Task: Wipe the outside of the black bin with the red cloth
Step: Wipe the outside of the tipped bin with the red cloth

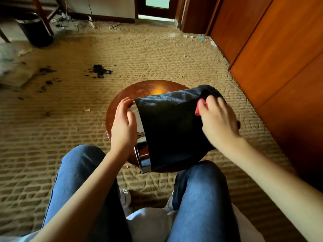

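Fingers of your right hand hold the red cloth against the black bin; your left hand grips its rim. Brace firmly, then sweep the dusty upper side.

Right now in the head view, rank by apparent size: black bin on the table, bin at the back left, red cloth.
1. black bin
2. far bin: smaller in frame, but distance may explain that
3. red cloth: only a corner shows under the right hand, so real size unknown
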Available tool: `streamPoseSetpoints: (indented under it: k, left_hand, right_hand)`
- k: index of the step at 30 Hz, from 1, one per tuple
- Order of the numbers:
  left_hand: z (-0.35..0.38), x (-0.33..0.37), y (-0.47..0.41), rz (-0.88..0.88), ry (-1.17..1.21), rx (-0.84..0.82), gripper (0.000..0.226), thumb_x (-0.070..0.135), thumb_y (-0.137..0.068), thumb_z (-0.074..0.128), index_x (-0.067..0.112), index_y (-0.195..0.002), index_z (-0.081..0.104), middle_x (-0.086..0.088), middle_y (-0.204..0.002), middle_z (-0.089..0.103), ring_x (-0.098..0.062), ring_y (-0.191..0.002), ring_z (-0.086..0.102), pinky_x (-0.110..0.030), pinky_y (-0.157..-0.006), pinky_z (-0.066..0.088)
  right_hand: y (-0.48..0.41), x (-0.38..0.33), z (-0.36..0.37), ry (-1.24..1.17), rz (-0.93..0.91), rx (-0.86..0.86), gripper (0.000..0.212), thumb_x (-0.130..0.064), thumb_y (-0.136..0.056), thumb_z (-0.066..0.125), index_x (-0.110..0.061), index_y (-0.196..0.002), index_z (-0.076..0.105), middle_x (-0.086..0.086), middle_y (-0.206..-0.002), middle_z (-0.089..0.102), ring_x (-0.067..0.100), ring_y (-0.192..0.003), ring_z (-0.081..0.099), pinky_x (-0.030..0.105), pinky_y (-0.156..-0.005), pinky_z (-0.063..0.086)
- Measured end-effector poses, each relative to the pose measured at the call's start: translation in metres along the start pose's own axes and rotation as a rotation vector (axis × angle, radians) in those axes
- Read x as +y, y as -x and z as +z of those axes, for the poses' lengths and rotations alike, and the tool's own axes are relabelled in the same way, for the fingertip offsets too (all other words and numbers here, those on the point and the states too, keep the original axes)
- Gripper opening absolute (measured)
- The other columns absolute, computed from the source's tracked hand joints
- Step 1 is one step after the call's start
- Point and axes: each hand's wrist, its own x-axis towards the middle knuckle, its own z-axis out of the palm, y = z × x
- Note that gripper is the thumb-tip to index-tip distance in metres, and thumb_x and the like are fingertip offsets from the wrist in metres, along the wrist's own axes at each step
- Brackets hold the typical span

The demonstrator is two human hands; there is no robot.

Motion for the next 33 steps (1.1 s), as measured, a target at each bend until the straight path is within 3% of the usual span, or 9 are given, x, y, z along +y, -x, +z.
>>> streamPoseSetpoints:
  k: [3, 10, 15, 19, 21, 23, 25, 28, 33]
  left_hand:
    - [0.001, 0.001, -0.001, 0.009, -0.005, -0.003, 0.051, 0.027, -0.089, 0.027, 0.016, -0.133, 0.05, 0.003, -0.139, 0.05, -0.005, -0.126, 0.043, -0.021, -0.104, 0.032]
    - [0.0, -0.002, 0.005, 0.021, -0.014, -0.009, 0.049, 0.029, -0.091, 0.027, 0.02, -0.135, 0.048, 0.005, -0.143, 0.047, -0.002, -0.125, 0.042, -0.021, -0.102, 0.031]
    - [0.0, -0.002, -0.003, -0.015, 0.018, -0.009, 0.051, 0.029, -0.09, 0.026, 0.019, -0.134, 0.049, 0.003, -0.14, 0.049, -0.007, -0.128, 0.043, -0.029, -0.109, 0.034]
    - [-0.003, -0.003, 0.002, 0.037, -0.019, -0.014, 0.049, 0.028, -0.09, 0.027, 0.02, -0.133, 0.05, 0.005, -0.138, 0.051, -0.006, -0.125, 0.045, -0.028, -0.105, 0.037]
    - [-0.003, -0.003, 0.003, 0.046, -0.025, -0.013, 0.048, 0.029, -0.09, 0.027, 0.021, -0.132, 0.05, 0.006, -0.138, 0.051, -0.005, -0.124, 0.045, -0.026, -0.102, 0.036]
    - [-0.002, -0.002, 0.002, 0.037, -0.017, -0.004, 0.049, 0.029, -0.09, 0.027, 0.02, -0.132, 0.05, 0.006, -0.14, 0.049, -0.005, -0.124, 0.044, -0.025, -0.101, 0.035]
    - [0.0, -0.001, 0.002, 0.022, -0.001, 0.003, 0.05, 0.029, -0.089, 0.026, 0.019, -0.132, 0.05, 0.005, -0.141, 0.048, -0.004, -0.126, 0.043, -0.022, -0.101, 0.032]
    - [0.002, -0.001, 0.003, 0.02, 0.02, 0.006, 0.052, 0.028, -0.088, 0.026, 0.017, -0.133, 0.05, 0.004, -0.141, 0.048, -0.001, -0.125, 0.042, -0.017, -0.102, 0.03]
    - [-0.002, -0.004, 0.001, 0.057, -0.024, -0.019, 0.051, 0.026, -0.089, 0.026, 0.017, -0.133, 0.05, 0.005, -0.14, 0.049, -0.003, -0.125, 0.044, -0.019, -0.1, 0.033]
  right_hand:
    - [0.019, -0.005, -0.006, 0.033, -0.088, 0.078, 0.038, -0.004, -0.077, 0.034, 0.001, -0.1, 0.065, 0.017, -0.086, 0.055, 0.036, -0.075, 0.054, 0.037, -0.052, 0.04]
    - [-0.041, 0.006, 0.002, 0.076, 0.267, -0.03, 0.035, -0.004, -0.094, 0.034, 0.0, -0.12, 0.057, 0.014, -0.124, 0.045, 0.034, -0.117, 0.041, 0.043, -0.086, 0.039]
    - [0.002, -0.052, -0.001, -0.061, 0.071, 0.141, 0.045, -0.008, -0.078, 0.028, 0.001, -0.097, 0.068, 0.012, -0.087, 0.06, 0.031, -0.073, 0.057, 0.032, -0.053, 0.043]
    - [0.018, -0.052, -0.012, -0.326, -0.194, 0.15, 0.026, -0.003, -0.084, 0.05, -0.006, -0.103, 0.067, 0.012, -0.091, 0.059, 0.032, -0.077, 0.057, 0.034, -0.059, 0.048]
    - [0.009, -0.016, -0.004, -0.425, -0.071, 0.076, 0.014, -0.026, -0.094, 0.053, -0.017, -0.099, 0.062, 0.007, -0.098, 0.057, 0.031, -0.086, 0.056, 0.038, -0.07, 0.048]
    - [-0.006, 0.026, 0.007, -0.378, 0.179, 0.086, 0.032, -0.049, -0.092, 0.041, -0.021, -0.094, 0.056, 0.004, -0.097, 0.054, 0.031, -0.088, 0.055, 0.037, -0.072, 0.043]
    - [-0.011, 0.031, 0.007, -0.36, 0.346, 0.11, 0.025, -0.039, -0.091, 0.042, -0.017, -0.098, 0.054, 0.008, -0.102, 0.052, 0.034, -0.093, 0.054, 0.039, -0.073, 0.042]
    - [0.003, -0.034, 0.0, -0.218, 0.14, 0.2, 0.027, -0.006, -0.08, 0.047, -0.007, -0.103, 0.061, 0.016, -0.098, 0.055, 0.037, -0.083, 0.055, 0.039, -0.061, 0.042]
    - [0.024, -0.115, -0.008, -0.43, -0.229, 0.289, 0.023, -0.001, -0.08, 0.062, -0.002, -0.102, 0.069, 0.011, -0.083, 0.06, 0.029, -0.07, 0.055, 0.035, -0.051, 0.043]
